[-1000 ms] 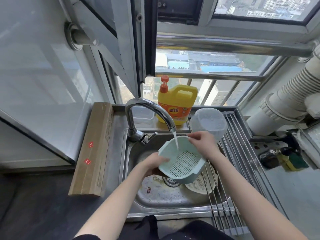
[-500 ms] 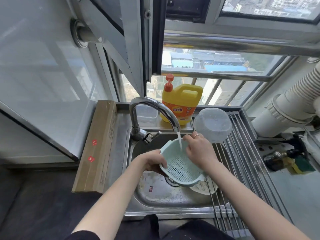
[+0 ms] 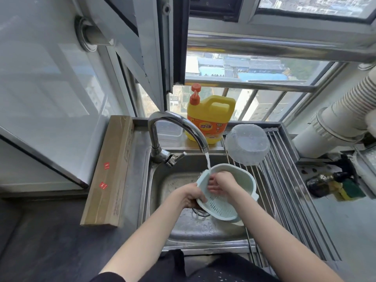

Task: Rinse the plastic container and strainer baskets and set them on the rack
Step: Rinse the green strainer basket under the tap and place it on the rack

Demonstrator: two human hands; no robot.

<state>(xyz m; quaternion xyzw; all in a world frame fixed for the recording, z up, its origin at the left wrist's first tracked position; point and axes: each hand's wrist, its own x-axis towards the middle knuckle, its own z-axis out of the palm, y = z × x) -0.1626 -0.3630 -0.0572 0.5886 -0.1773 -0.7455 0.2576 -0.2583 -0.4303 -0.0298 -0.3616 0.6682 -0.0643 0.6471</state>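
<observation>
Green strainer basket (image 3: 225, 192), mid-rinse under tap (image 3: 179, 129) over sink (image 3: 162, 192): left hand (image 3: 192, 195) grips rim, right hand (image 3: 220, 183) flat inside; clear container (image 3: 247, 144) already racked at 1 o'clock on rack (image 3: 284, 180)

Yellow detergent jug (image 3: 209, 121) behind faucet (image 3: 175, 127)

Home kitchen, high-rise apt: steel sink (image 3: 160, 192) w/ running tap (image 3: 175, 127), dish-soap jug (image 3: 209, 117) kept on sill, drying rack (image 3: 284, 190), barred window (image 3: 254, 86) from which rooftops are seen.
</observation>
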